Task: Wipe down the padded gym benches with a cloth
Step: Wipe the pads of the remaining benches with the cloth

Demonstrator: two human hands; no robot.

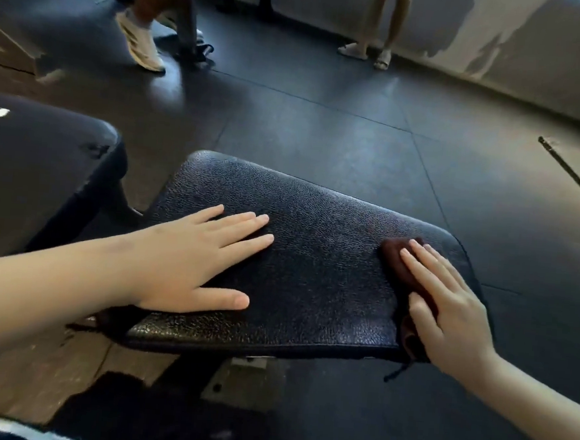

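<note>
Forearms (36, 298): both bare; they enter from 8 o'clock and from 4 o'clock and reach toward the middle of the view.
Left hand (190, 257): it lies palm down on the 9 o'clock half of the padded table (313, 256). The fingers are straight and a little spread, the thumb stands apart toward 6 o'clock, and it holds nothing.
Right hand (447, 306): it lies flat on the cloth (397, 261). The fingers are straight and close together and point to 11 o'clock. They press the cloth down and do not curl round it.
Cloth: dark red-brown and bunched. It is at the 3 o'clock end of the padded table, under the right hand. One part shows beyond the fingertips, and another part hangs over the near edge, where a thin thread dangles.
Padded table: a black pad with grained, slightly shiny cover and rounded corners. It runs from 10 o'clock to 4 o'clock.
Metal frame (236, 381): a grey plate with bolts under the near edge, at 6 o'clock.
Second pad (38, 161): dark, at 9 o'clock, apart from the first, with a small tear near its corner.
Floor (322, 136): dark rubber tiles with thin seams.
Other people: only legs, at 12 o'clock. One pair wears pale slippers (365, 53) near the wall (500, 45), and a white sneaker (143, 44) is at 11 o'clock.
</note>
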